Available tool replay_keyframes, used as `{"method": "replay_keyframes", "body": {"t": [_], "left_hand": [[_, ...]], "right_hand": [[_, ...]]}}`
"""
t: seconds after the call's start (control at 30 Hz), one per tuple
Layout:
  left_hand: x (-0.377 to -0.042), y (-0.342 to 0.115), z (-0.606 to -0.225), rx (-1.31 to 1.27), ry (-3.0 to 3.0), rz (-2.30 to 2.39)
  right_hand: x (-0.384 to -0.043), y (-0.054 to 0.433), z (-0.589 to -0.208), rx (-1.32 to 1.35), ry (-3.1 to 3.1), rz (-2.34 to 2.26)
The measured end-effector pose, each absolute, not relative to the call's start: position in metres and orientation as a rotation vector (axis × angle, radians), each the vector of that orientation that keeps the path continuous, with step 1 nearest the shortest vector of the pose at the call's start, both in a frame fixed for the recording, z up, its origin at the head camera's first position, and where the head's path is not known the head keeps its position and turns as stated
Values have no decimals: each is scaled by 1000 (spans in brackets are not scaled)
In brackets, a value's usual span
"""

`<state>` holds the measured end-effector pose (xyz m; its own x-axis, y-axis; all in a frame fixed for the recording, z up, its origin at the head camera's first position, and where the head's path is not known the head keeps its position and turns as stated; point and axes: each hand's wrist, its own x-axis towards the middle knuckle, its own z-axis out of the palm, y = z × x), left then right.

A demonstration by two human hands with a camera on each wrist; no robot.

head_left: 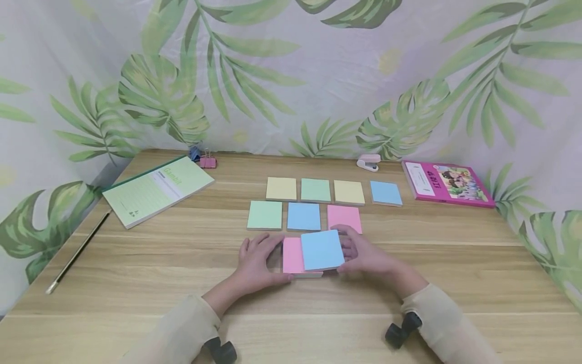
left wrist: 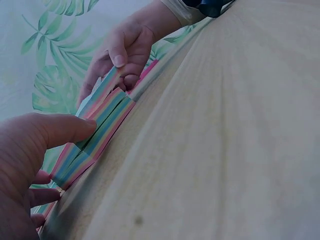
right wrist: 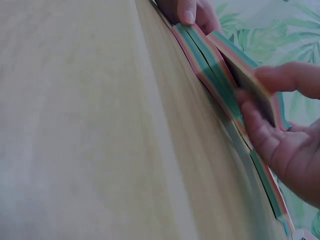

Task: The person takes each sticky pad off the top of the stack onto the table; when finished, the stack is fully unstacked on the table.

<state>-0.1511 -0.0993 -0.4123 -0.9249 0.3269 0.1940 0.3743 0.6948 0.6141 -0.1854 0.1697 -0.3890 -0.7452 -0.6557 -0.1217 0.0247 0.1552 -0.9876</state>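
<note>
Near the middle of the table my left hand (head_left: 256,265) grips a stack of sticky note pads (head_left: 293,256) with pink on top, thumb at the near edge and fingers at the far side. Striped layers of coloured paper show along the stack's side (left wrist: 107,120) in the left wrist view. My right hand (head_left: 369,257) pinches a blue sticky note pad (head_left: 323,250) between thumb and fingers. That blue pad is tilted and overlaps the right part of the pink top; in the right wrist view its raised edge leaves a wedge-shaped gap above the stack.
Beyond the hands lie a green pad (head_left: 264,215), a blue pad (head_left: 303,216) and a pink pad (head_left: 344,217), with a row of several more behind. A notebook (head_left: 159,191) and pencil (head_left: 79,252) lie left; binder clips (head_left: 208,161), a stapler (head_left: 369,162) and a pink book (head_left: 447,183) are farther back.
</note>
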Motion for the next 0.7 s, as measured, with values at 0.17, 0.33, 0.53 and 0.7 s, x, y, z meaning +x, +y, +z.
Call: {"method": "replay_keyframes", "body": {"t": [0.17, 0.33, 0.53, 0.7], "left_hand": [[-151, -99, -412, -588, -2834, -1024], [-151, -99, -413, -593, -2844, -1000], [-151, -99, -412, -587, -2843, -1000], [-150, -99, -411, -586, -2844, -1001]], "right_hand": [[-188, 192, -382, -576, 1846, -1757], [-198, 226, -375, -542, 1816, -1894], [-218, 268, -374, -433, 1825, -1959], [-229, 292, -379, -291, 1800, -1988]]}}
